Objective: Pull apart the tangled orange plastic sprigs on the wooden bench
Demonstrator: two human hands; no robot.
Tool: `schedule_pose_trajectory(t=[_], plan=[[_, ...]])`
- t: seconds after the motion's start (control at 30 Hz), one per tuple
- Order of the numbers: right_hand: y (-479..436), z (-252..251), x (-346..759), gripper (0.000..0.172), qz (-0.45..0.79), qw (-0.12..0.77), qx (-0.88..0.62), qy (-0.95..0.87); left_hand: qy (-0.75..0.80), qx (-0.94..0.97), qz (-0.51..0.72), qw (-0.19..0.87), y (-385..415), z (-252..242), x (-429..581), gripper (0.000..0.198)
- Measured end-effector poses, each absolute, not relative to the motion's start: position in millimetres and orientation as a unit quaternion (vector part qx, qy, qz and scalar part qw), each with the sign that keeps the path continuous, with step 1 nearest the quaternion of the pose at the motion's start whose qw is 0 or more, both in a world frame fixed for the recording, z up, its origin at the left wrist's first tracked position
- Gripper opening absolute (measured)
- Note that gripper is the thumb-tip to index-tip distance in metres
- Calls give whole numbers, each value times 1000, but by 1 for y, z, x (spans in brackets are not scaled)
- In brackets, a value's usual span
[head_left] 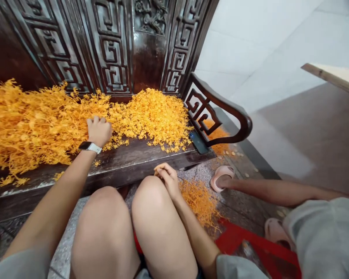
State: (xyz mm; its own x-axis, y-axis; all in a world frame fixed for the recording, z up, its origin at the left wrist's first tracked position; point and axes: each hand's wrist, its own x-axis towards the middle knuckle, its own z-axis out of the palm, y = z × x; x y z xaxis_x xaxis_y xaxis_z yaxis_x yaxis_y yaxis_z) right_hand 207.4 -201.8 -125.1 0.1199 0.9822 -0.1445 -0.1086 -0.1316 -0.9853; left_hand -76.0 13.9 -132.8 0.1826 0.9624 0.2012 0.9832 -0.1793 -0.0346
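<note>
Orange-yellow plastic pieces with spidery ends point(31, 124) lie heaped along the dark wooden bench point(128, 155). At the heap's front edge is my left hand point(99, 131), a watch on its wrist, with its fingers curled down into the pieces; what they hold is hidden. A separate pile of small yellow pieces point(159, 116) sits to its right, near the armrest. My right hand point(167, 176) is beside my right knee, its fingers pinched on a small orange piece point(156, 170).
A dark phone point(198, 142) lies at the bench's right end, by the carved armrest point(221, 104). Orange stems point(199, 201) are piled on the floor beside a red object point(250, 248). Another person's legs and pink shoes point(221, 178) are at right.
</note>
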Motion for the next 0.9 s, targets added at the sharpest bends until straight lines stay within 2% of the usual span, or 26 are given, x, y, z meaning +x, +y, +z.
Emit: schedule_pose_trajectory(t=[0.2, 0.4, 0.6, 0.77, 0.9], plan=[[-201, -129, 216, 14, 518, 538, -539, -390, -668, -742, -44, 30, 41, -130, -79, 49], [-200, -126, 224, 12, 517, 549, -537, -379, -637, -770, 2, 30, 51, -120, -75, 40], [-199, -127, 228, 13, 510, 557, -533, -382, -651, -758, 12, 27, 66, -96, -71, 49], [-200, -128, 227, 13, 511, 570, -520, -380, -591, -802, 90, -4, 61, -104, -68, 34], [-205, -130, 227, 14, 515, 570, -516, -379, -605, -794, 54, 2, 61, -109, -72, 31]])
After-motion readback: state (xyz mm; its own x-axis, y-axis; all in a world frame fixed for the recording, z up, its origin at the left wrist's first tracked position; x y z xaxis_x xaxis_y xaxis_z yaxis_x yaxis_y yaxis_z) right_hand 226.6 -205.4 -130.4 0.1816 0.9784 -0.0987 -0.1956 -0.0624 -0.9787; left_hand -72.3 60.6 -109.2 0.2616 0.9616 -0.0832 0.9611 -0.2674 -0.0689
